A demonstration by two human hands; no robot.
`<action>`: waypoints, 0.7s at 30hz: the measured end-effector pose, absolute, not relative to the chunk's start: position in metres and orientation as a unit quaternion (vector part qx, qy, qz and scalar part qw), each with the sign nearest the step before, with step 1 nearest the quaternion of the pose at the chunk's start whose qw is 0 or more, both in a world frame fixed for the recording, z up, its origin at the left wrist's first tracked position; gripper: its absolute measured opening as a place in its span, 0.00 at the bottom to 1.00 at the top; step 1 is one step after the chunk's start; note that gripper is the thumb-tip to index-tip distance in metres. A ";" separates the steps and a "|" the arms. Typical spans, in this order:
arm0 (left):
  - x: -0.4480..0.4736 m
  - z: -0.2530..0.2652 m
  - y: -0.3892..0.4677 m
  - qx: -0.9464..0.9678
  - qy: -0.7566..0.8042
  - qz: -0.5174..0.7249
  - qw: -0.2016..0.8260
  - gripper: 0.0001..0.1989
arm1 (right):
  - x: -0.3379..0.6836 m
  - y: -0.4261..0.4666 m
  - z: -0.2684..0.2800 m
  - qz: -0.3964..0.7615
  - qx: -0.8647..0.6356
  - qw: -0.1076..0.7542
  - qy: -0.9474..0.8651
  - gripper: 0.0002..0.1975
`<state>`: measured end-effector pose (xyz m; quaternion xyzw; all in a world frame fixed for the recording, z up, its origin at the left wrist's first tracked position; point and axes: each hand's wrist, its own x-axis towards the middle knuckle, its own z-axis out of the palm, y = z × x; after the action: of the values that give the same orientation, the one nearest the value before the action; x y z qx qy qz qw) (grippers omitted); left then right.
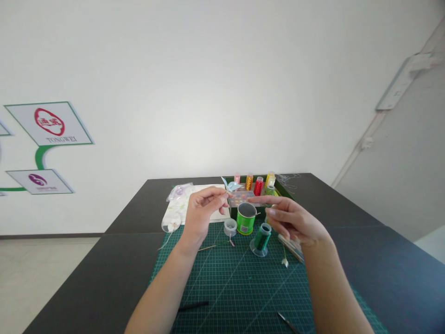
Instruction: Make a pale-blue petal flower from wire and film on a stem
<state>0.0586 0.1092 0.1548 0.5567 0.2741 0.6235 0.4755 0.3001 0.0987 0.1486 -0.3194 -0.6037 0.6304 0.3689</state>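
My left hand (206, 209) is raised over the mat, thumb and fingers pinched together on a pale blue petal-like flower piece (232, 186). Its thin wings stick up and to the right beyond my fingertips. To the right, my right hand (295, 220) hovers with the index finger stretched toward the left and the other fingers loosely bent apart. I see nothing in it. Below and between the hands stand a green can (246, 219), a spool of dark green thread (262, 237) and a small roll of white tape (230, 227).
A green cutting mat (225, 283) covers the table's middle. Behind it, a dark green box (287, 189) holds several thread spools. White paper (177, 211) lies at the left. Tweezers (287, 321), a black tool (193, 305) and a small white flower (285, 262) rest on the mat.
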 end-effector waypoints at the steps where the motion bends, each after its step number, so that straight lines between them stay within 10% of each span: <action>1: 0.057 0.156 0.109 0.551 0.272 0.627 0.478 0.09 | 0.302 0.102 0.147 0.627 -0.321 0.407 -0.581 0.30; 12: 0.049 0.158 0.108 0.586 0.262 0.644 0.415 0.06 | 0.323 0.100 0.152 0.102 -0.672 0.456 -0.574 0.17; 21: 0.051 0.170 0.089 0.734 0.343 0.574 0.119 0.07 | 0.226 0.059 0.161 0.504 -0.365 0.386 -0.681 0.32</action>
<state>0.0508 0.0891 0.1695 0.7338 0.3430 0.5743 0.1186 0.2260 0.0588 0.1615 -0.3650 -0.6811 0.5041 0.3856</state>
